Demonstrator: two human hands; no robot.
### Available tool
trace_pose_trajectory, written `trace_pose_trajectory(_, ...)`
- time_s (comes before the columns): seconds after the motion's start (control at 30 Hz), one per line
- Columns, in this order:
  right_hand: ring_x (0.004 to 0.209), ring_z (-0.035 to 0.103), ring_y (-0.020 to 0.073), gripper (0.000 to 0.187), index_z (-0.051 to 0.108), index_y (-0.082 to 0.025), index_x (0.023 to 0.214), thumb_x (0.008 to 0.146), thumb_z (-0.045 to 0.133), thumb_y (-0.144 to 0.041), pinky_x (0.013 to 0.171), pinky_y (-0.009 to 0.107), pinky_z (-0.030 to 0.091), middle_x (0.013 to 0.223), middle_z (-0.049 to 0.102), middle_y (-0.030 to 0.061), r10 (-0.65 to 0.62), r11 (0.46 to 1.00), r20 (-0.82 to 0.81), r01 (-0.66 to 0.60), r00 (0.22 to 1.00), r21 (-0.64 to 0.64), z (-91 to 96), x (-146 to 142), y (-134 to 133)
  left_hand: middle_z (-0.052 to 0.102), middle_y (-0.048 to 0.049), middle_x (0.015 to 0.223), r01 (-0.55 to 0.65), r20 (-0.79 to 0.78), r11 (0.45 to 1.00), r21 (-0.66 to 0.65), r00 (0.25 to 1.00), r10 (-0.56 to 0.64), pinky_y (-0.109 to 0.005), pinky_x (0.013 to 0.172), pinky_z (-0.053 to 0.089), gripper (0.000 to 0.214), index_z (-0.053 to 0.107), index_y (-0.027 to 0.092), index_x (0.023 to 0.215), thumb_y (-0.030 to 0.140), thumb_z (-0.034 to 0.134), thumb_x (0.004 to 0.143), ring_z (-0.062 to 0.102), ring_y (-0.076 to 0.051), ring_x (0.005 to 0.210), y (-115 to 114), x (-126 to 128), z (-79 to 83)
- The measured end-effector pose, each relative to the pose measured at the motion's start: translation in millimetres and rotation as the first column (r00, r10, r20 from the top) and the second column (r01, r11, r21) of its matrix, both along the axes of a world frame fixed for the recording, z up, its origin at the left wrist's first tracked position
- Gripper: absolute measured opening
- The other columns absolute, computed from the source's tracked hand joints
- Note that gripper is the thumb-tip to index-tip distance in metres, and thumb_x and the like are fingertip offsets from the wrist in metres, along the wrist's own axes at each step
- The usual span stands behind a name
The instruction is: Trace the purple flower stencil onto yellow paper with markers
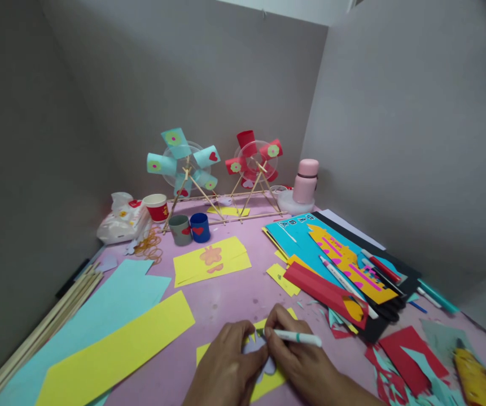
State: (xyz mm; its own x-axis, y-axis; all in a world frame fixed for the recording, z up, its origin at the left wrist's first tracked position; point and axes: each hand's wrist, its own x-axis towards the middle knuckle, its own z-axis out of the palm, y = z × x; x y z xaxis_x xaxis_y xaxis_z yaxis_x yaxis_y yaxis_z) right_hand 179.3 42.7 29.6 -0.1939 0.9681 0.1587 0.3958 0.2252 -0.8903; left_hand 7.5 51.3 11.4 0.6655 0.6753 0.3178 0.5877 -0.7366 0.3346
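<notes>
At the front middle of the table, my left hand [229, 361] pinches and presses a pale lavender paper cutout [270, 366] with rounded lobes. Under the cutout lies a yellow paper piece [268, 385]. My right hand [300, 355] is closed around a white marker [298, 337] with a green band, its tip at the cutout's upper edge near my left fingers. Fingers hide much of the cutout, so its full shape cannot be made out. Farther back, another yellow strip [234, 254] carries an orange butterfly-like drawing.
Blue [180, 157] and red [254, 159] paper wheels on stick frames stand at the back. A pink flask [305, 183] stands right of them. Long yellow paper [119, 349] lies left; red scraps [414, 358] and a stack with a blue sheet [285, 237] lie right.
</notes>
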Motion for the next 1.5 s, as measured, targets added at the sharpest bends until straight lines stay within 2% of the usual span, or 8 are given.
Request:
trace_pose_trajectory(0.1, 0.055, 0.046, 0.0131, 0.016, 0.043, -0.022, 0.078, 0.092, 0.037, -0.026, 0.052, 0.024, 0.033, 0.063, 0.047, -0.004, -0.01, 1.0, -0.014, 0.01, 1.0, 0.008, -0.6, 0, 0, 0.059, -0.0086, 0.108, 0.014, 0.016, 1.0, -0.004, 1.0, -0.014, -0.031, 0.074, 0.05, 0.027, 0.067, 0.026, 0.102, 0.012, 0.05, 0.086, 0.058, -0.022, 0.095, 0, 0, -0.2)
trace_pose_trajectory(0.23, 0.055, 0.045, 0.0124, 0.016, 0.042, -0.022, 0.078, 0.092, 0.04, -0.027, 0.051, 0.023, 0.033, 0.063, 0.047, -0.0047, -0.008, 1.0, -0.031, 0.008, 0.999, -0.008, -4.8, 1, 1, 0.059, -0.0076, 0.102, -0.03, 0.083, 0.999, 0.034, 0.996, 0.027, -0.031, 0.07, 0.049, 0.028, 0.068, 0.027, 0.096, 0.01, 0.05, 0.082, 0.057, -0.022, 0.089, 1, 3, -12.2)
trace_pose_trajectory(0.37, 0.056, 0.047, 0.0126, 0.015, 0.042, -0.022, 0.078, 0.093, 0.04, -0.025, 0.052, 0.023, 0.033, 0.064, 0.048, -0.0044, -0.014, 1.0, -0.026, 0.013, 1.0, -0.014, -5.4, 0, 2, 0.058, -0.0074, 0.104, -0.033, 0.075, 0.999, 0.03, 0.997, 0.031, -0.032, 0.072, 0.048, 0.025, 0.068, 0.027, 0.095, 0.012, 0.051, 0.084, 0.056, -0.022, 0.092, 2, 3, -21.2)
trace_pose_trajectory(0.73, 0.055, 0.048, 0.0127, 0.016, 0.043, -0.022, 0.076, 0.092, 0.041, -0.026, 0.051, 0.023, 0.034, 0.063, 0.049, -0.0042, -0.024, 1.0, -0.035, 0.024, 0.999, -0.008, -3.2, 0, 4, 0.058, -0.0081, 0.108, -0.028, 0.051, 0.999, 0.032, 0.998, 0.026, -0.032, 0.075, 0.05, 0.024, 0.067, 0.027, 0.096, 0.012, 0.052, 0.085, 0.057, -0.023, 0.096, 0, 1, -9.1)
trace_pose_trajectory(1.1, 0.055, 0.046, 0.0124, 0.016, 0.042, -0.022, 0.076, 0.091, 0.04, -0.027, 0.051, 0.023, 0.033, 0.062, 0.046, -0.005, -0.01, 1.0, -0.058, 0.01, 0.998, -0.009, -2.5, -1, 4, 0.058, -0.0093, 0.105, -0.054, 0.123, 0.992, 0.117, 0.992, 0.039, -0.031, 0.071, 0.05, 0.027, 0.07, 0.026, 0.091, 0.014, 0.046, 0.087, 0.058, -0.022, 0.092, 1, 3, -20.4)
trace_pose_trajectory(1.23, 0.053, 0.044, 0.0126, 0.018, 0.042, -0.022, 0.075, 0.091, 0.04, -0.031, 0.049, 0.023, 0.033, 0.06, 0.044, -0.0054, -0.018, 0.999, -0.065, 0.016, 0.998, -0.031, -2.3, -1, 5, 0.06, -0.0084, 0.105, -0.062, 0.101, 0.993, 0.096, 0.994, 0.052, -0.031, 0.073, 0.051, 0.025, 0.069, 0.027, 0.095, 0.015, 0.049, 0.086, 0.059, -0.023, 0.093, 1, 2, -12.5)
trace_pose_trajectory(1.4, 0.056, 0.046, 0.0137, 0.023, 0.043, -0.022, 0.076, 0.093, 0.037, -0.036, 0.052, 0.025, 0.035, 0.063, 0.045, -0.0039, -0.047, 0.998, -0.046, 0.044, 0.998, -0.049, 0.4, 0, 3, 0.062, -0.0093, 0.107, 0.017, -0.027, 0.999, 0.035, 0.999, -0.016, -0.03, 0.073, 0.052, 0.022, 0.069, 0.027, 0.099, 0.019, 0.05, 0.09, 0.06, -0.022, 0.094, 2, -1, 6.9)
trace_pose_trajectory(1.5, 0.061, 0.048, 0.0155, 0.024, 0.044, -0.022, 0.077, 0.093, 0.036, -0.037, 0.055, 0.026, 0.037, 0.068, 0.049, -0.0012, -0.067, 0.997, -0.006, 0.066, 0.998, -0.039, 1.4, 1, 1, 0.062, -0.0092, 0.106, 0.002, -0.015, 0.999, 0.038, 1.0, -0.002, -0.03, 0.073, 0.052, 0.023, 0.07, 0.028, 0.098, 0.02, 0.049, 0.091, 0.06, -0.021, 0.093, 1, 0, 10.4)
